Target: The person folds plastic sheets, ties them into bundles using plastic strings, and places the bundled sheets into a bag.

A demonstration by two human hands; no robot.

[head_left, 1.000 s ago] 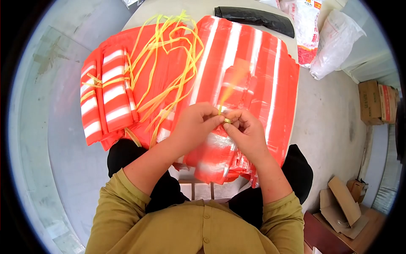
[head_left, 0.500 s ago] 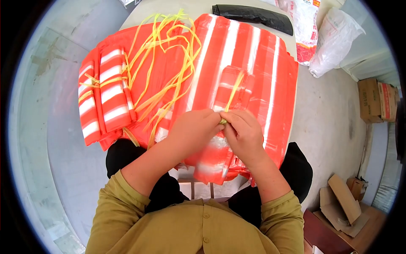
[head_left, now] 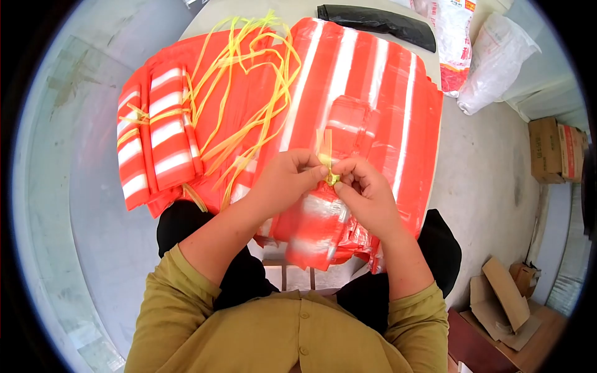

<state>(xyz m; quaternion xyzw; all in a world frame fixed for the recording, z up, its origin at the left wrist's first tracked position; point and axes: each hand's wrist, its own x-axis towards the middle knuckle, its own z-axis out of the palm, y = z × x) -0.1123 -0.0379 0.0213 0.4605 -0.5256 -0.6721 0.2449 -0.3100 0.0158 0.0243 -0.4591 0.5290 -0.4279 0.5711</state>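
Note:
My left hand [head_left: 287,180] and my right hand [head_left: 368,191] are close together over a folded bundle of red-and-white striped plastic bags [head_left: 316,233]. Between their fingertips is a yellow plastic strip [head_left: 333,179], looped into a small knot around the bundle's middle. A short end of the strip points upward past the left fingers. Both hands are closed in a pinch on it. The bundle lies on a wide stack of the same striped plastic bags [head_left: 367,74]. Its upper end [head_left: 348,118] shows beyond my hands.
On the left, tied striped bundles [head_left: 169,133] lie beside loose yellow strips [head_left: 249,59] on red plastic. A rolled black plastic bag [head_left: 376,26] rests at the table's [head_left: 249,7] far edge. White sacks [head_left: 497,59] and cardboard boxes [head_left: 550,152] stand to the right.
The long yellow end that stretched up to the right now stands shorter and more upright. My right fingers have opened slightly around the knot, and the left thumb and fingers pinch the strip.

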